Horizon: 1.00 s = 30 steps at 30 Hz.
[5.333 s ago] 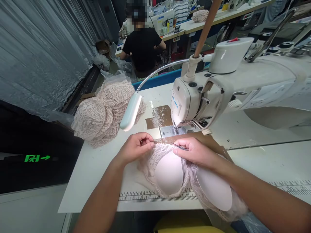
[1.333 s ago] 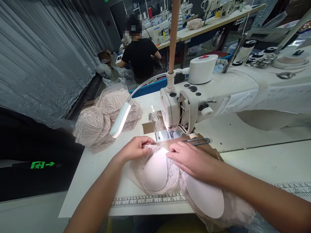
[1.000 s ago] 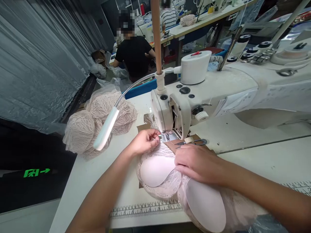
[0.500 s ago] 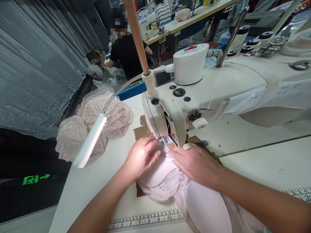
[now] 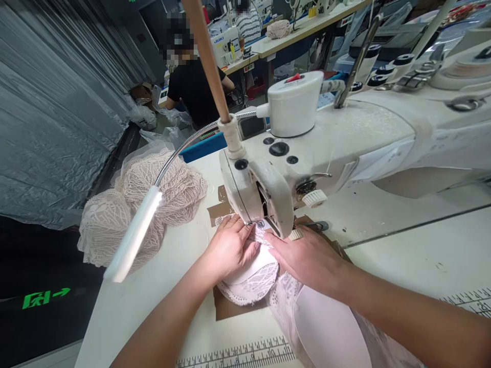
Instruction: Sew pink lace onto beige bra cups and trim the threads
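My left hand (image 5: 230, 248) lies palm down on a lace bra cup (image 5: 251, 286) with a white pad, its fingers stretched toward the needle area and thumb spread apart. Across from it, my right hand (image 5: 312, 255) rests flat on the same work, its fingertips beside the presser foot. The white sewing machine head (image 5: 240, 191) stands directly over the fabric; the needle itself is hard to make out. A second white cup pad (image 5: 332, 327), joined with more lace, hangs toward me under my right forearm.
A heap of beige lace pieces (image 5: 169, 184) lies on the table's left. In front of it hangs a lit lamp (image 5: 134, 232) on a bendable neck. Brown sheet (image 5: 238, 309) lies beneath the work, and a printed ruler (image 5: 245, 352) runs along the front. Beyond, a person in black (image 5: 195, 89) sits.
The lace cup has turned and slid a little farther under the machine head, with lace edging now showing beyond my left fingers. My left hand has flattened out; the right has barely shifted.
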Each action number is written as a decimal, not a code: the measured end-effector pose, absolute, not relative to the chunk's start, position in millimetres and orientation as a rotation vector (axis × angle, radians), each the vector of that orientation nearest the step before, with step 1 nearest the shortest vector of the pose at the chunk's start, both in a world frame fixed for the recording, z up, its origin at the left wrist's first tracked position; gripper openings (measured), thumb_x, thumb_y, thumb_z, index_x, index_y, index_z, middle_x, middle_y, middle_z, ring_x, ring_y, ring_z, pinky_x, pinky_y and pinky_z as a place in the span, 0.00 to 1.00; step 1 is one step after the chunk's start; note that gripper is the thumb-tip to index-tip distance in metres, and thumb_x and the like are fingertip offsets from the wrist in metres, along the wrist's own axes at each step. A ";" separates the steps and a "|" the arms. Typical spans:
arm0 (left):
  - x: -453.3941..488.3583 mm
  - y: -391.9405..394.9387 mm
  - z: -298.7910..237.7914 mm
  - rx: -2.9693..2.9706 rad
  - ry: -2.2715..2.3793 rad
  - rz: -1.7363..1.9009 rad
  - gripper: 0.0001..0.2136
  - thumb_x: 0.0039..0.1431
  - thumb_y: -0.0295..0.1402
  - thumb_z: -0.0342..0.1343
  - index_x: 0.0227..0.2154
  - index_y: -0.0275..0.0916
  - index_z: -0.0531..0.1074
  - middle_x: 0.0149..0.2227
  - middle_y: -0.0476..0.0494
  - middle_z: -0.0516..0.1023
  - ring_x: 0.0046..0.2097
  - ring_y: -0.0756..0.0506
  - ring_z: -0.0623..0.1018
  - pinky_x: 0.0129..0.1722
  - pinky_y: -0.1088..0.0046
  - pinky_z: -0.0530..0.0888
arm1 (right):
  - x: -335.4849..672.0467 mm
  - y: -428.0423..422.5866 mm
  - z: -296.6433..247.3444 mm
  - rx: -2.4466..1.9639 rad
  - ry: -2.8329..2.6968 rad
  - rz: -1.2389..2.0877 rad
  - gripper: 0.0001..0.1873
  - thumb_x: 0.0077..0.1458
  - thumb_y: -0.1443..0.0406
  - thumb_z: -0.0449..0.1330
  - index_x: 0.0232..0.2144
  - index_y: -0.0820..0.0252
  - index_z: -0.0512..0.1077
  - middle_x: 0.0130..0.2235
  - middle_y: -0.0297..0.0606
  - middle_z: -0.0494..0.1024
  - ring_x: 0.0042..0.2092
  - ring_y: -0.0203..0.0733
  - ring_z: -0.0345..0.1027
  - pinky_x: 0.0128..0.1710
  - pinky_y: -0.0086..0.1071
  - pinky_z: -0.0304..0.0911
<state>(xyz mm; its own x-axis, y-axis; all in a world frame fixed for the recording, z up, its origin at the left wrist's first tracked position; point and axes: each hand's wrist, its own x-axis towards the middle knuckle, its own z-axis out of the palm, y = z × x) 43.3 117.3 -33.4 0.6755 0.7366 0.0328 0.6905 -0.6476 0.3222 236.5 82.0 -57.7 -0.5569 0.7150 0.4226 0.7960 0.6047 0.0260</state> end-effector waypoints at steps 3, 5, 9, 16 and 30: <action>43.7 119.2 -32.3 2.590 1.128 0.211 0.14 0.60 0.36 0.48 0.44 0.35 0.71 0.44 0.34 0.73 0.48 0.37 0.71 0.51 0.54 0.66 | 237.0 81.7 -58.0 -1.222 -2.454 -0.231 0.08 0.54 0.70 0.55 0.34 0.61 0.74 0.23 0.36 0.70 0.29 0.42 0.62 0.28 0.34 0.48; 39.6 117.6 -27.9 2.581 1.103 0.191 0.14 0.61 0.37 0.48 0.45 0.36 0.71 0.47 0.34 0.72 0.50 0.37 0.70 0.52 0.55 0.65 | 239.2 80.1 -58.6 -1.197 -2.458 -0.155 0.08 0.56 0.69 0.53 0.34 0.61 0.73 0.24 0.36 0.71 0.30 0.41 0.62 0.29 0.34 0.49; 15.7 104.8 -14.4 2.483 1.430 0.278 0.16 0.63 0.40 0.44 0.47 0.37 0.70 0.50 0.36 0.71 0.52 0.38 0.70 0.49 0.63 0.67 | 245.0 74.9 -59.6 -1.074 -2.487 0.001 0.09 0.59 0.67 0.53 0.31 0.61 0.72 0.27 0.36 0.72 0.29 0.38 0.61 0.30 0.33 0.50; -18.1 76.9 -20.9 2.149 1.868 0.124 0.13 0.63 0.40 0.44 0.28 0.39 0.67 0.27 0.47 0.70 0.29 0.46 0.68 0.29 0.71 0.60 | 244.2 69.3 -59.8 -0.996 -2.523 0.291 0.09 0.59 0.65 0.54 0.30 0.61 0.72 0.29 0.37 0.72 0.32 0.39 0.63 0.32 0.32 0.54; 13.7 93.7 -36.6 0.852 1.190 0.675 0.17 0.45 0.36 0.67 0.37 0.31 0.74 0.34 0.39 0.78 0.35 0.44 0.76 0.40 0.69 0.73 | 246.6 72.9 -56.6 -0.928 -2.539 0.335 0.10 0.58 0.67 0.52 0.27 0.61 0.70 0.28 0.35 0.70 0.31 0.38 0.61 0.30 0.32 0.51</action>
